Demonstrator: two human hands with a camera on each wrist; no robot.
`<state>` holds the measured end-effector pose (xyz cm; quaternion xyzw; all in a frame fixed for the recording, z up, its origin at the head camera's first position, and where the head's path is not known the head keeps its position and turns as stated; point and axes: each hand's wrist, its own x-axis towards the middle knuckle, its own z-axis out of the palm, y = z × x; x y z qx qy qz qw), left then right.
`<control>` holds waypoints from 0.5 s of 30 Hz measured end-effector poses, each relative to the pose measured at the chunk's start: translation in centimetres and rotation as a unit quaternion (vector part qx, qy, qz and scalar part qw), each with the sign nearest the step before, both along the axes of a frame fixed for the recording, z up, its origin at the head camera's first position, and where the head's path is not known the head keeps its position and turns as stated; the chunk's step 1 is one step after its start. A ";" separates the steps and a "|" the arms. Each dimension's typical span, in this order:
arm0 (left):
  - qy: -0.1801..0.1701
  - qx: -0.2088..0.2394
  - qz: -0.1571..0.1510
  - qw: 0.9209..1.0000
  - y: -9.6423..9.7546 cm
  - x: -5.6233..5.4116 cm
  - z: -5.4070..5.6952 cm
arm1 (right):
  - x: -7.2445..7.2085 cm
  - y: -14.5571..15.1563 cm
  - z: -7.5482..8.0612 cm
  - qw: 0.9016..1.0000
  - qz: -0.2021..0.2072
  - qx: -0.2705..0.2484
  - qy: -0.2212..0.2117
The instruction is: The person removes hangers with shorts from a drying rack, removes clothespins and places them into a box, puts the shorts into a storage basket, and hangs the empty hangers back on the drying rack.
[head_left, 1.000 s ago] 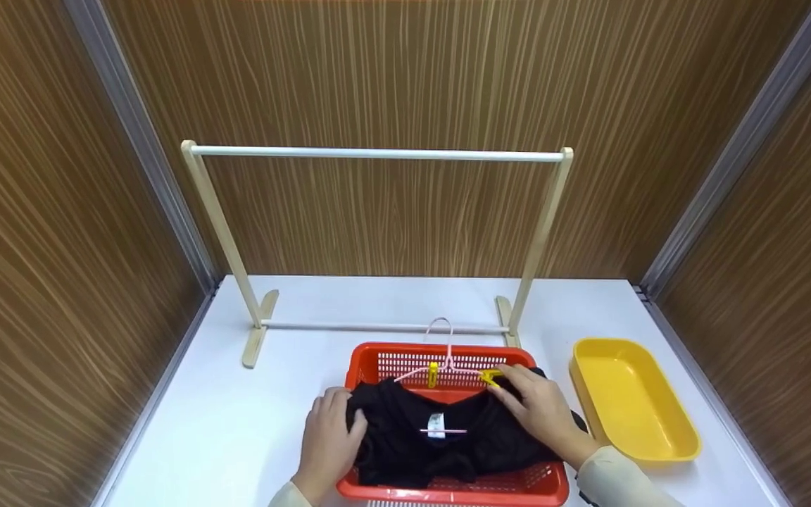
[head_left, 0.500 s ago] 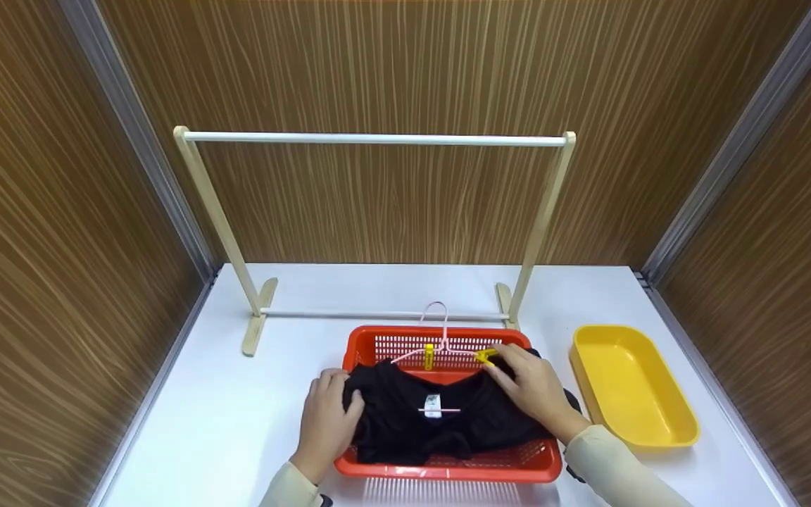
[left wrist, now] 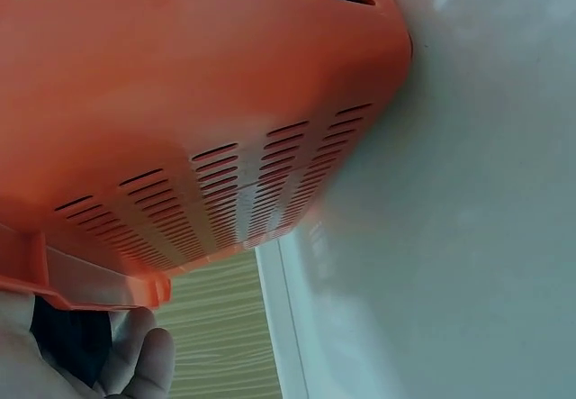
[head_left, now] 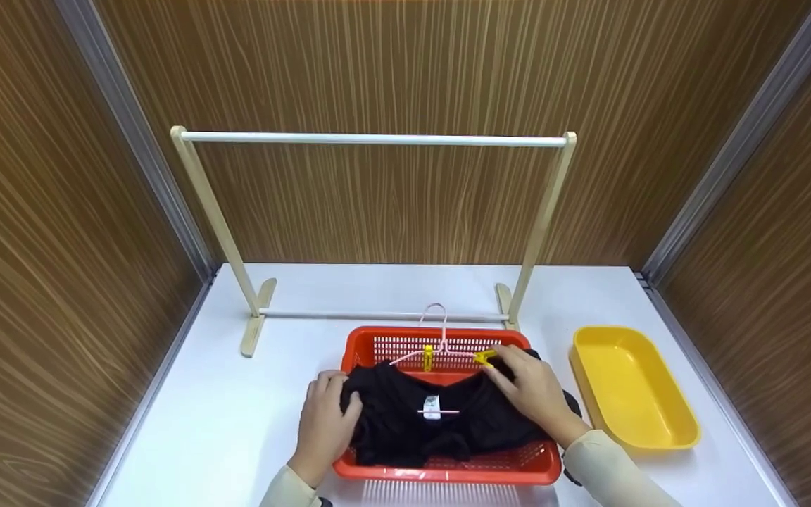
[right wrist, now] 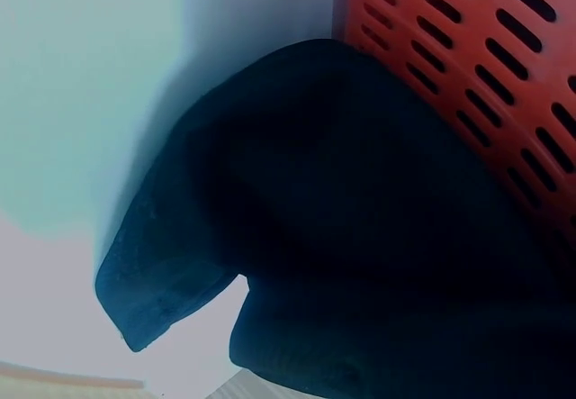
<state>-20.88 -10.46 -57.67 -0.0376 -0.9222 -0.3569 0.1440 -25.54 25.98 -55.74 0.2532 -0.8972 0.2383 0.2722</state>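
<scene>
A black top [head_left: 416, 415] with a white neck label [head_left: 431, 407] lies across the red basket [head_left: 448, 473], with a pink hanger [head_left: 444, 338] inside its neckline. My left hand [head_left: 322, 426] holds the garment's left shoulder; in the left wrist view, black cloth [left wrist: 72, 338] shows between its fingers and thumb. My right hand [head_left: 536, 391] pinches a yellow clothespin [head_left: 483, 358] between thumb and fingers, at the right arm of the hanger. Another yellow clothespin [head_left: 427, 358] sits on the hanger's left arm. A black sleeve [right wrist: 297, 174] hangs outside the basket in the right wrist view.
Behind the basket stands a rack with a white top rail [head_left: 377, 139] and wooden legs [head_left: 217, 218]. A yellow tray [head_left: 631, 394] is on the white table [head_left: 222, 422] at the right. Wood-grain panels [head_left: 377, 63] enclose the table at the back and sides.
The head view has tilted, so the rack, basket and tray appear higher in it. Both hands keep their hold on the garment and clothespin, with little movement.
</scene>
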 end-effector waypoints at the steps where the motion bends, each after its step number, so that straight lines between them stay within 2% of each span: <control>1: -0.004 0.001 0.001 1.000 0.0 0.0 0.0 | 0.0 0.0 0.0 1.000 -0.001 0.000 -0.001; 4: -0.012 0.003 0.000 1.000 0.0 -0.1 0.2 | -0.1 -0.1 0.1 1.000 -0.003 0.000 -0.001; 8: -0.002 0.005 -0.001 1.000 -0.1 -0.3 0.4 | -0.4 -0.1 0.4 1.000 0.001 0.001 0.002; 12: 0.031 0.007 -0.004 0.999 -0.1 0.1 0.7 | -0.1 0.1 1.1 1.000 0.017 0.003 0.010; 15: 0.066 0.008 -0.009 0.998 0.1 -0.4 1.7 | -0.4 0.3 2.5 1.000 0.018 -0.002 0.021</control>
